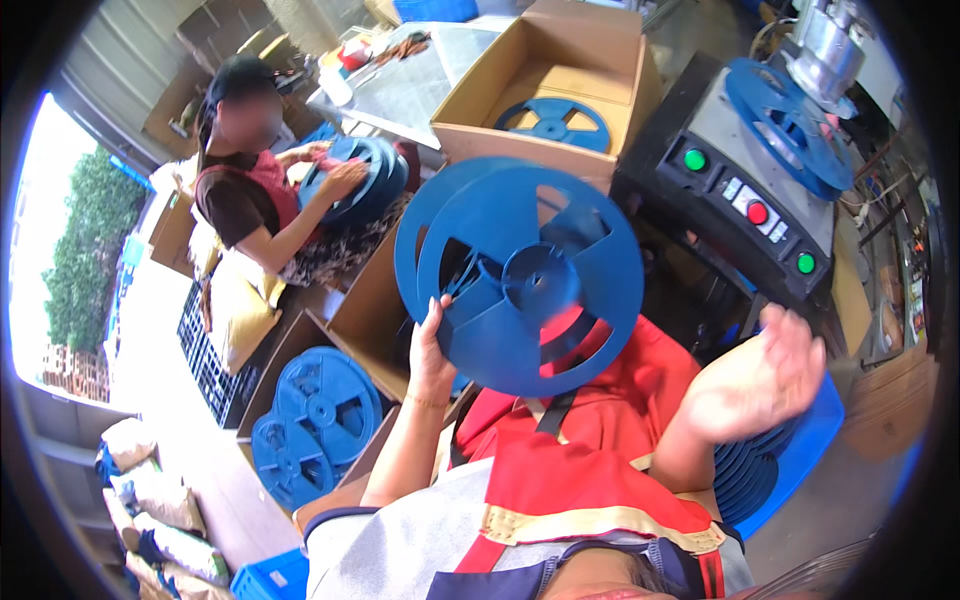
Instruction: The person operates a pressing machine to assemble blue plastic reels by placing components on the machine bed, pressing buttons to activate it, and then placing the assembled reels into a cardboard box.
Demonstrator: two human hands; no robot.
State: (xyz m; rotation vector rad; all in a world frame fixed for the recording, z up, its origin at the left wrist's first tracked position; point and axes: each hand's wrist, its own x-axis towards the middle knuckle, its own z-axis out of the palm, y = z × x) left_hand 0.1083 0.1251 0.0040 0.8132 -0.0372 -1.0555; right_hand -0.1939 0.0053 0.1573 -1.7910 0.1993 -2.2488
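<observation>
A large blue plastic reel with two flanges, cut-out windows and a round hub stands tilted in front of my red apron. My left hand grips it at the lower left, thumb showing on the near flange and the other fingers mostly hidden. Away from the reel to the right, my right hand is raised with nothing in it, its fingers loosely stretched and a little blurred. Beyond that hand, another blue reel sits on a grey and black machine with two green buttons and a red one.
A cardboard box at the back holds a blue reel. Several reels fill a box at lower left; a blue tub with stacked blue discs stands at my right. At the left, a seated co-worker handles blue reels.
</observation>
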